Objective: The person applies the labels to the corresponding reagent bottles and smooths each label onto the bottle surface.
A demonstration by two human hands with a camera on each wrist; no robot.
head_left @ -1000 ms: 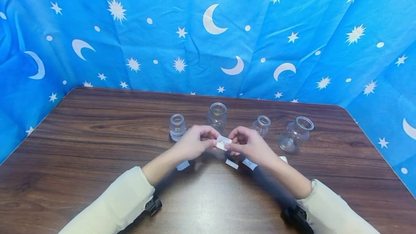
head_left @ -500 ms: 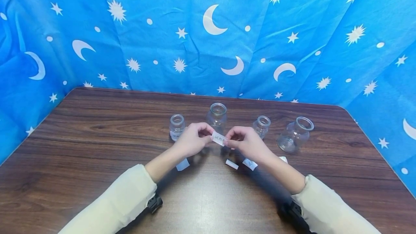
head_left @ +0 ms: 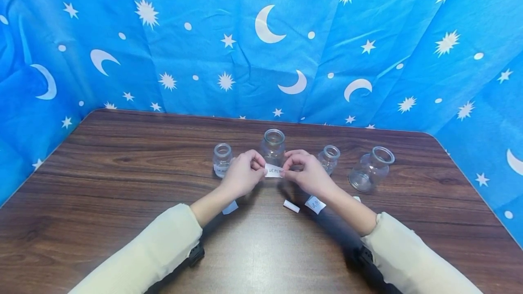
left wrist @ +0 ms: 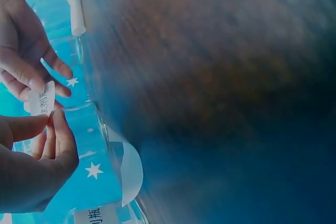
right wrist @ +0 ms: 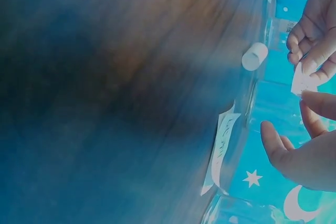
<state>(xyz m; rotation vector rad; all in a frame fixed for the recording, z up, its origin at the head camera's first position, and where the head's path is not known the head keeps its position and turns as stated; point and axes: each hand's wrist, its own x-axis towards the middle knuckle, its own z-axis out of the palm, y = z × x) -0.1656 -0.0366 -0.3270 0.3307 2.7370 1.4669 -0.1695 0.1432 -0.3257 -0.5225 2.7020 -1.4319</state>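
Observation:
Between both hands is a small white paper label [head_left: 273, 171] with dark handwriting, held in front of a clear glass jar [head_left: 273, 142]. My left hand [head_left: 242, 173] pinches the label's left end between thumb and fingers. The right end is pinched by my right hand [head_left: 308, 173]. In the left wrist view the label [left wrist: 43, 99] spans the gap between the two sets of fingertips. Whether it touches the jar cannot be made out. Left of the hands stands a smaller jar [head_left: 222, 151] bearing a written label [head_left: 219, 170].
Partly behind my right hand is a small jar [head_left: 330, 155], and a wider jar [head_left: 369, 169] stands farther right. On the wooden table [head_left: 261, 248] lie a rolled white paper piece [head_left: 291, 206], a written label [head_left: 315, 204] and a white slip [head_left: 230, 208]. A blue curtain [head_left: 229, 58] hangs behind.
Both hands have raised the label slightly and moved it forward toward the jar behind it. It was tilted before and is now stretched nearly level, its writing facing me.

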